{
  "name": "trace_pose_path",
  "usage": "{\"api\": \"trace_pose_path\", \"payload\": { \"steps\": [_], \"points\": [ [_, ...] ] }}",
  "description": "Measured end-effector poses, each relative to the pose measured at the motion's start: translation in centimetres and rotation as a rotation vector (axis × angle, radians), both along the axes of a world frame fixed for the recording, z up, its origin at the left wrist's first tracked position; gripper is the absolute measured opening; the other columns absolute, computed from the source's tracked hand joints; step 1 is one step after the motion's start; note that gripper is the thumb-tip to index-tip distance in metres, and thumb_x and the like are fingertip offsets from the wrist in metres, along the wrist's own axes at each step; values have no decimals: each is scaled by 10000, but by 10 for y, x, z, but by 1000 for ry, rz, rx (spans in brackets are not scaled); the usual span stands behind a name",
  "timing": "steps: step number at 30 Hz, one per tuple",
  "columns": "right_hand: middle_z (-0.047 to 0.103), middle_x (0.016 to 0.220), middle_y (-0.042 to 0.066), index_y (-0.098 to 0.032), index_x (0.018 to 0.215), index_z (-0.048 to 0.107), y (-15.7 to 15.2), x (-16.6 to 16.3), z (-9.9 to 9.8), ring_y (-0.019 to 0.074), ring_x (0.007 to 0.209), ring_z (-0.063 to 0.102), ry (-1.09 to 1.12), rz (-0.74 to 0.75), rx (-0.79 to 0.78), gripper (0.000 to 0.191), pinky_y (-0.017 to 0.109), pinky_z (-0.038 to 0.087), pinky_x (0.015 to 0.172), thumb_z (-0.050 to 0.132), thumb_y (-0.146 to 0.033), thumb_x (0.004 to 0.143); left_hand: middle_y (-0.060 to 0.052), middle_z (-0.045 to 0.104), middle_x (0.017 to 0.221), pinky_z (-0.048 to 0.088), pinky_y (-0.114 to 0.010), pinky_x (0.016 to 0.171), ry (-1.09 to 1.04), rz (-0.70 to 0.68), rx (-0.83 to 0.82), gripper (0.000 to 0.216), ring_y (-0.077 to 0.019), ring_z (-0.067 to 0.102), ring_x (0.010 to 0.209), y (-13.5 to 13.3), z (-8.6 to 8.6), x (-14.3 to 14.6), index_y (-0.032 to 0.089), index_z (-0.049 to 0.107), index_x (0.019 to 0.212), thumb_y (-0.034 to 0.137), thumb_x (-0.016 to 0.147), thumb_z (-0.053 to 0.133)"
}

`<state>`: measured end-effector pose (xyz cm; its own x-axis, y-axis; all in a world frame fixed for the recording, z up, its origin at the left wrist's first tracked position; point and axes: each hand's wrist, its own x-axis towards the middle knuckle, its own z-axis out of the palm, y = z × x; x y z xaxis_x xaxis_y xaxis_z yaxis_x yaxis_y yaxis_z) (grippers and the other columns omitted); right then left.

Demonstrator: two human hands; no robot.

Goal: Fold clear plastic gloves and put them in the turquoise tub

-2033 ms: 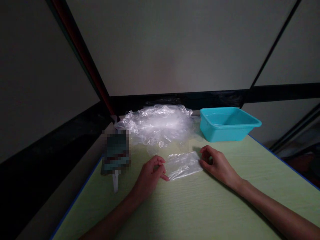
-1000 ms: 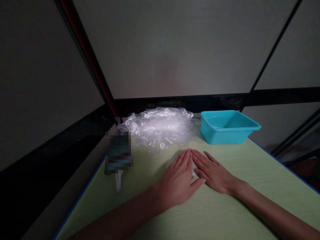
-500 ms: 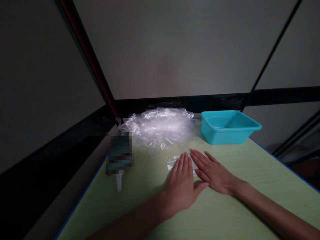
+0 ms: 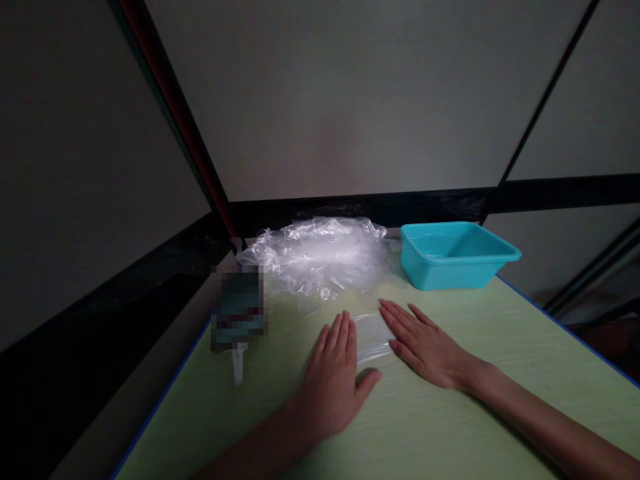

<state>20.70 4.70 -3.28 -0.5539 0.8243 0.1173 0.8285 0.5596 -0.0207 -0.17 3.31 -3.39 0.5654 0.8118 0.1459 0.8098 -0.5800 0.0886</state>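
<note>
1. Room: grey wall panels (image 4: pixel 360 100) w/ dark trim (image 4: pixel 395 208) are closing in the far side; it's looking dim, so a see-through edge could be getting missed.
2. Counter (image 4: pixel 450 427): pale green, running back to the wall; looking smooth, so film could be slipping on it.
3. Clear plastic pile (image 4: pixel 320 253): sitting crumpled at the back; its loose front could be snagging on a fingertip.
4. Turquoise basin (image 4: pixel 450 272): standing back R, beside the pile.
5. Pixelated item (image 4: pixel 237 310): resting nr L edge; ID unclear.
6. L grip (image 4: pixel 331 380) & R grip (image 4: pixel 420 343): both lying flat, palm-down, thumbs apart, pinching nothing.
7. Clear plastic piece (image 4: pixel 373 337) (bag or sheet, can't tell): lying on counter b/w grips, fingers covering both ends; could be creasing/skewing if pressure's going uneven.
</note>
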Motion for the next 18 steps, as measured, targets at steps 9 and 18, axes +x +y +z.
{"api": "trace_pose_path", "payload": {
  "steps": [9,18],
  "points": [
    [160,1418,92,-149,1379,110,1,1,-3,206,1293,163,72,-4,-16,526,460,185,1036,229,-360,912,-174,193,1402,230,-436,1029,-46,-44,18,669,-260,143,1296,1,-6,-19,45,222,1331,448,824,388],
    [303,1384,71,-197,1387,53,4,10,6,194,1259,280,445,-83,-237,523,456,217,1027,187,-374,914,-156,209,1408,224,-432,1038,-204,4,-91,675,-252,164,1295,-1,2,-18,64,226,1322,224,719,484]
  ]
}}
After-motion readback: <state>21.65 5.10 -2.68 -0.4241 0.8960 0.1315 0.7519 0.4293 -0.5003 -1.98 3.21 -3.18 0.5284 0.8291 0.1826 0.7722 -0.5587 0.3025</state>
